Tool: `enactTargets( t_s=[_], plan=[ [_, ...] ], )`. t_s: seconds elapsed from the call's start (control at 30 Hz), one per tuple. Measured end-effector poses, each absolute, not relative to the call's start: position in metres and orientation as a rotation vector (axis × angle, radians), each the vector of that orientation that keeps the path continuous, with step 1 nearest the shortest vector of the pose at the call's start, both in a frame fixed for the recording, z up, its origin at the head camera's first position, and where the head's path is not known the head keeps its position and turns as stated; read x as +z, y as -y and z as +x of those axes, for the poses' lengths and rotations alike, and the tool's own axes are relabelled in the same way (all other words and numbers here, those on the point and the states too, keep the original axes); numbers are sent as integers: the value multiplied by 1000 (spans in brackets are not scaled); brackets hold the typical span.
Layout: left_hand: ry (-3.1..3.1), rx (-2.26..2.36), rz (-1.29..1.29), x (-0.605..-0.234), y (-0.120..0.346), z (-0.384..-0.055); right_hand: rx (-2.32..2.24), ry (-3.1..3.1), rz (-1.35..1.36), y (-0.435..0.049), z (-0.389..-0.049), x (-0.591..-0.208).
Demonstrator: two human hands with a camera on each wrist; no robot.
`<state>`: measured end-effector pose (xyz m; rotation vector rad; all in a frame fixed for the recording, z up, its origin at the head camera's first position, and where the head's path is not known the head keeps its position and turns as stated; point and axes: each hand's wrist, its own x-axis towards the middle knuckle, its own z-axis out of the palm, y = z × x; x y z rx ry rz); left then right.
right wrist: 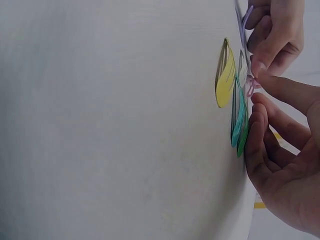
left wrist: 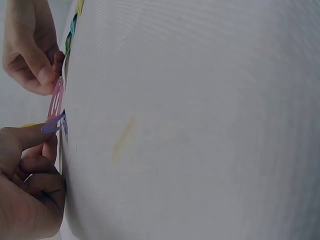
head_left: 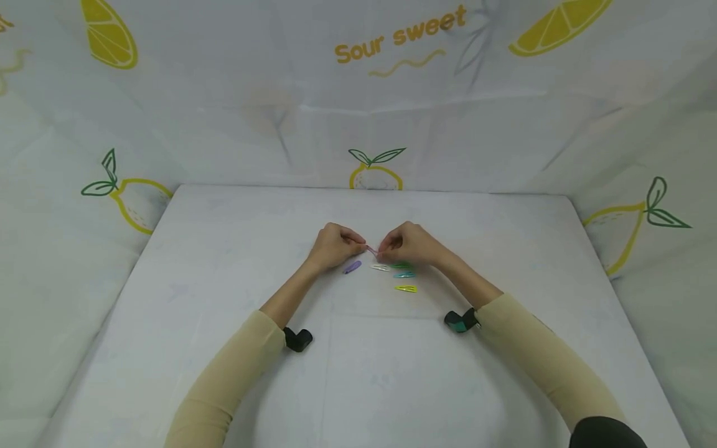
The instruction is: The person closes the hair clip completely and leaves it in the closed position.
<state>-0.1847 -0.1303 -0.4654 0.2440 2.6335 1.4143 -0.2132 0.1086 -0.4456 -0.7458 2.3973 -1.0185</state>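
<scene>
Between my two hands a pink snap hair clip (head_left: 371,250) is held just over the white table. My left hand (head_left: 336,246) pinches one end of it with thumb and fingertips. At the other end, the thumb and fingertips of my right hand (head_left: 411,244) pinch it. A purple hair clip (head_left: 352,267) lies beside the left hand; it looks sprung apart in the left wrist view. Near the right hand are a white clip (head_left: 380,267), a green clip (head_left: 401,266) and a teal clip (head_left: 404,274). Closer to me lies a yellow clip (right wrist: 225,80).
The white-covered table (head_left: 358,386) ends at a back edge beyond the hands. Behind it and along both sides hangs a white cloth (head_left: 235,112) printed with lemons. A black wrist device (head_left: 298,340) sits at the left cuff, another black device (head_left: 460,321) at the right.
</scene>
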Motion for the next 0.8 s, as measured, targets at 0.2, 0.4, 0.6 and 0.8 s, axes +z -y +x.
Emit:
enactTargets(
  t_s=[0.2,0.4,0.6,0.8],
  plan=[
    [-2633,1400,258,-464,130,-184,-1011,-2413,-759,-107,-211,-447],
    [-2635,1406,260,-464,129,-185,-987,-2449,-749,-106,-208,-445],
    [-2634,1407,267,-463,126,-185,-986,-2468,-741,-102,-207,-445],
    [-2624,1397,270,-465,126,-185,-982,-2478,-737,-101,-207,-445]
  ],
)
